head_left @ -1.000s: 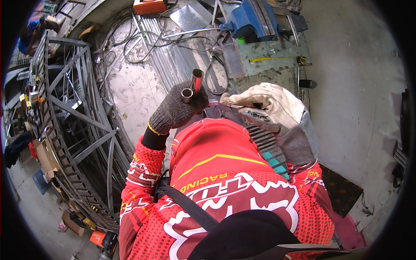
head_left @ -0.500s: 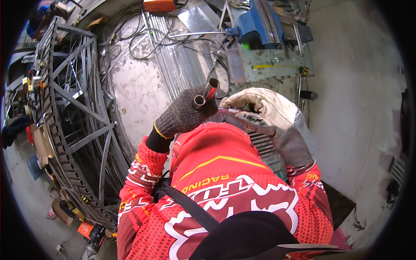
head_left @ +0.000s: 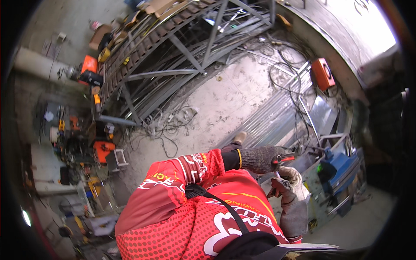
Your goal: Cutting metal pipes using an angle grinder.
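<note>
- Close before the belly, the left hand (head_left: 261,160), gloved in grey knit, curls round short metal tubes (head_left: 287,157), apparently to keep them together; their ends poke past the fist.
- Just beside it, the right hand (head_left: 291,187), in pale leather, appears to pinch a slim shiny piece (head_left: 277,174), probably held close for control.
- Right of the hands, a bench (head_left: 299,212) carries a blue vise (head_left: 342,171), presumably for sturdy support.
- Beyond the hands, long metal lengths (head_left: 273,113) lie side by side on the floor, likely to stay orderly.
- Farther left stands a metal rack (head_left: 164,74), with long stock inside.
</note>
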Demonstrator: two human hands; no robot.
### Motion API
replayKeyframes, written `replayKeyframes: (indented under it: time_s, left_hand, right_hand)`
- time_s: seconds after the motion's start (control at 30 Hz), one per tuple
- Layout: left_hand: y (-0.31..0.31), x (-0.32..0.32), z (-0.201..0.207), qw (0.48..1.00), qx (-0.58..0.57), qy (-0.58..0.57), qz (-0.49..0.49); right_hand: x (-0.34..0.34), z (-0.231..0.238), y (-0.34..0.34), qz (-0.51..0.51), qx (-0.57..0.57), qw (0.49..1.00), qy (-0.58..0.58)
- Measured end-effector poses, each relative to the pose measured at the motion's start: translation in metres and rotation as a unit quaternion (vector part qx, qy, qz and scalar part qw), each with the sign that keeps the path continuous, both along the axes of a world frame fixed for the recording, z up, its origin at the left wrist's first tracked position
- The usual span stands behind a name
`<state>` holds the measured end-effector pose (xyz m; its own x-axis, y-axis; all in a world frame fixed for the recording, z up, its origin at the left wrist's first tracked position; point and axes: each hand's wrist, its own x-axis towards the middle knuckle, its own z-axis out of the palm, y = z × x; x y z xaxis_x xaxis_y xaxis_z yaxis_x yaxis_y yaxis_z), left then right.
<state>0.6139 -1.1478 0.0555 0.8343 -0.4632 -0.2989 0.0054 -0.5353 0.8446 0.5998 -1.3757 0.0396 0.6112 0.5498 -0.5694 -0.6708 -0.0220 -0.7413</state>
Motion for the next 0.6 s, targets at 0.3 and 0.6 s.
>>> replayKeyframes:
  time_s: [0.3,0.6]
  left_hand:
    - [0.094,-0.053,-0.020,0.981,-0.069,-0.042,0.174]
    - [0.261,-0.128,0.018,0.928,-0.269,0.022,0.258]
  right_hand:
    - [0.016,0.010,0.078,0.104,-0.074,0.977,-0.172]
    - [-0.016,0.081,0.276,0.219,-0.150,0.937,-0.226]
